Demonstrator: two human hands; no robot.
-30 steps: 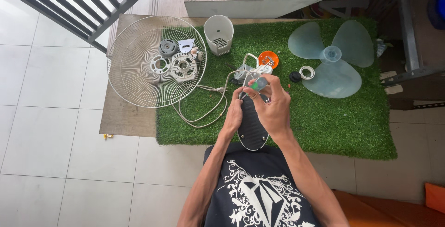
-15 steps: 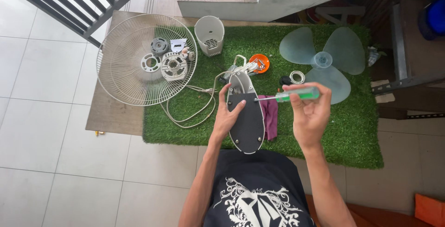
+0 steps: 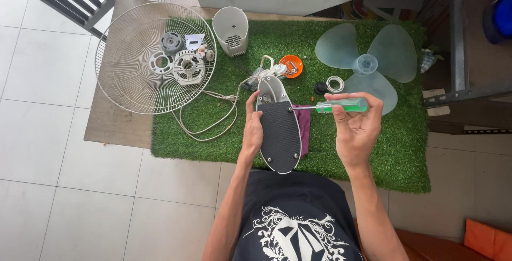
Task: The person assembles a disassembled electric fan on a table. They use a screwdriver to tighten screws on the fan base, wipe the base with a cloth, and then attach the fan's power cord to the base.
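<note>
We count one wire fan guard (image 3: 128, 53), upper left | three round motor parts (image 3: 172, 42) lying in it | one white housing (image 3: 230, 23) | one three-bladed fan blade (image 3: 368, 61), upper right | one screwdriver (image 3: 333, 106) | one oval base (image 3: 280, 133), centre | one orange dish (image 3: 291, 66) | two hands (image 3: 252, 127)

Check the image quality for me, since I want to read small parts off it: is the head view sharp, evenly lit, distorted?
Head view: soft even daylight, faint shadows; sharp on the right hand, green-handled screwdriver and oval fan base under the left hand; top right corner dark; wide lens bends the floor tile lines; orange dish contents too small to read.
</note>
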